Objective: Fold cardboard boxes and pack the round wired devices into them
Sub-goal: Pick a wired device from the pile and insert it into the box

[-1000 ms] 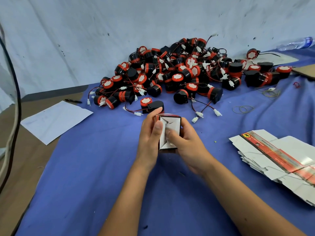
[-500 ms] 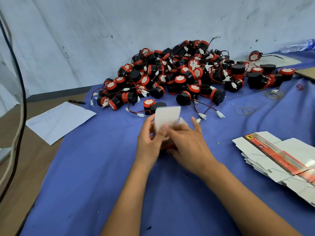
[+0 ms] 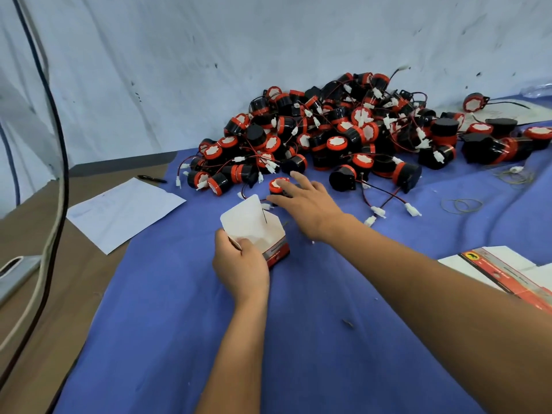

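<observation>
While left hand [image 3: 239, 264] grips box [image 3: 270, 245] — print unreadable — right hand [image 3: 307, 201] touches device [image 3: 277, 185].

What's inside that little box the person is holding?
The box, held by the left hand, shows only bare white inner walls under its raised flap. Its bottom is hidden from view, so I cannot tell whether anything is inside.

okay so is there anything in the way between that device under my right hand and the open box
Nothing visible does. The right hand is on the device, just beyond the box, which the left hand holds with its top open and its flap up. Only blue cloth and the device's own wire lie between.
</observation>
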### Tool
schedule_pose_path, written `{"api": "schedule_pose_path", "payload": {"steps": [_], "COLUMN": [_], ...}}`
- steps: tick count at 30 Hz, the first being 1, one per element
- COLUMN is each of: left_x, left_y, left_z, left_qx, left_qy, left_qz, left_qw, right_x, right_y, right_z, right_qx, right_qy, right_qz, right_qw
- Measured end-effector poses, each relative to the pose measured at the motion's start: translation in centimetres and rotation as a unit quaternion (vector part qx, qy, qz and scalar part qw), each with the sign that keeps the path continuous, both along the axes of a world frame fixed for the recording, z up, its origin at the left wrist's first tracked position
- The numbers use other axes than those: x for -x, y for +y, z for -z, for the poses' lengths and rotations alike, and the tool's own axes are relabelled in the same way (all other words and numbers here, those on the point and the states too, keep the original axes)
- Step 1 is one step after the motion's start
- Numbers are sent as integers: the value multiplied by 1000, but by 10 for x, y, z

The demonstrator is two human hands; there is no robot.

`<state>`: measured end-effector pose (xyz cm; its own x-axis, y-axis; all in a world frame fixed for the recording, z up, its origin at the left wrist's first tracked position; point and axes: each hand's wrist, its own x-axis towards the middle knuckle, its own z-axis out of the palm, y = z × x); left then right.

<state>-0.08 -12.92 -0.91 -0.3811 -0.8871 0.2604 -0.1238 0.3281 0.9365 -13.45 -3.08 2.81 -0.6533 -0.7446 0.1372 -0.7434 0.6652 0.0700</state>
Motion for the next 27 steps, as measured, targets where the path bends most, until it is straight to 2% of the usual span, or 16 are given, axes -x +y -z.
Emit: {"api": "schedule_pose_path", "payload": {"steps": [2,4,7,9,10,11,13,15,17,21,22,24,25,26,27], "left_x": [1,1,1,1,1,2,2,1,1,0,0,0,0,1,1], "left_y": [-1,-2,0,3,5,7,12,17,21,24,24,22,21,20,19], "left_z": [1,2,1,0,0,-1,-1,-1,0,1,2,2,2,2,3], "left_qx": [2,5,9,2,-1,-4,-1,1,-1,5,3,-4,-7,-8,-6], "left_qy": [-3,-6,-5,-4,-2,1,11,20,22,22,21,12,9,7,3], "left_qz": [0,0,3,9,13,18,30,48,68,86,85,82,83,84,84], "left_qw": [1000,1000,1000,1000,1000,1000,999,999,997,996,996,997,996,996,996], "right_x": [12,18,19,11,3,-6,-27,-47,-60,-79,-83,-86,-90,-94,-96], "right_y": [-11,-14,1,22,34,46,66,80,91,112,117,127,131,132,132], "right_z": [0,2,5,13,19,24,31,33,33,32,30,26,20,14,7], "right_qx": [-30,-18,77,203,315,429,570,614,617,576,542,431,401,387,365], "right_qy": [-22,-25,-43,-85,-106,-131,-156,-176,-211,-310,-275,-67,37,98,116], "right_qz": [9,43,140,184,204,228,275,316,346,325,326,347,323,278,225], "right_qw": [999,999,986,958,921,864,759,702,675,683,724,830,856,874,896]}}
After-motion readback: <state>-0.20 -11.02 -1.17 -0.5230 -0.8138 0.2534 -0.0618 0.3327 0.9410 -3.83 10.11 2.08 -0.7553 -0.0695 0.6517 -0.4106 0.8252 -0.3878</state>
